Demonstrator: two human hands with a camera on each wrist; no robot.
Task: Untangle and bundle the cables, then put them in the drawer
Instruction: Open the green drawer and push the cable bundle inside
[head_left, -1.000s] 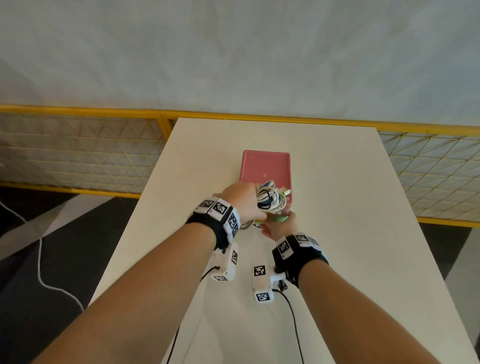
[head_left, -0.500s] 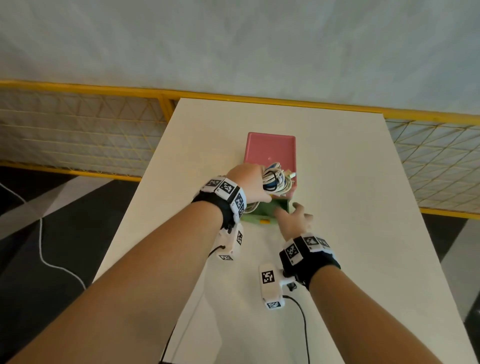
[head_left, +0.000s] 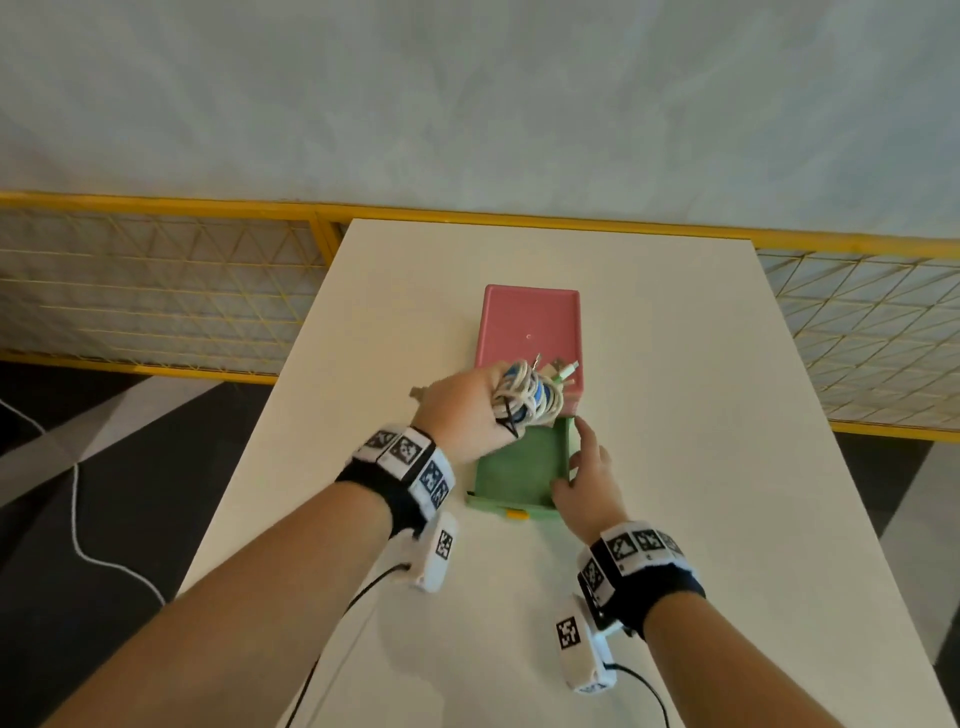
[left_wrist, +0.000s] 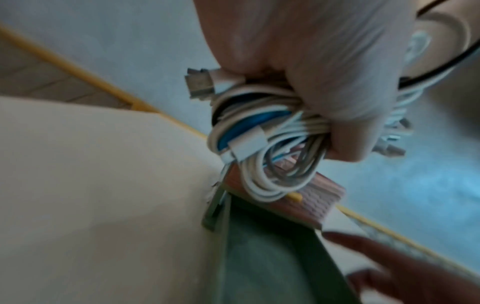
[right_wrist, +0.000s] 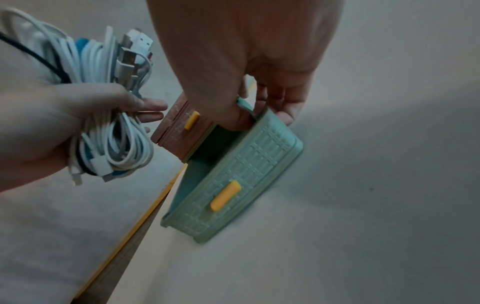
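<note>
My left hand grips a coiled bundle of white, blue and black cables just above the back of the green drawer. The drawer is pulled out of the pink box towards me, and nothing lies inside it. My right hand holds the drawer's right wall, thumb inside and fingers outside. In the right wrist view the drawer's front carries an orange handle, and the bundle hangs left of the pink box. The left wrist view shows the bundle over the drawer's rear.
The box stands in the middle of a white table. A yellow mesh railing runs behind the table's far edge. A white cord lies on the dark floor to the left.
My right hand has pulled the green drawer out towards me and shifted to its right wall. The left hand has stayed over the box front with the bundle.
</note>
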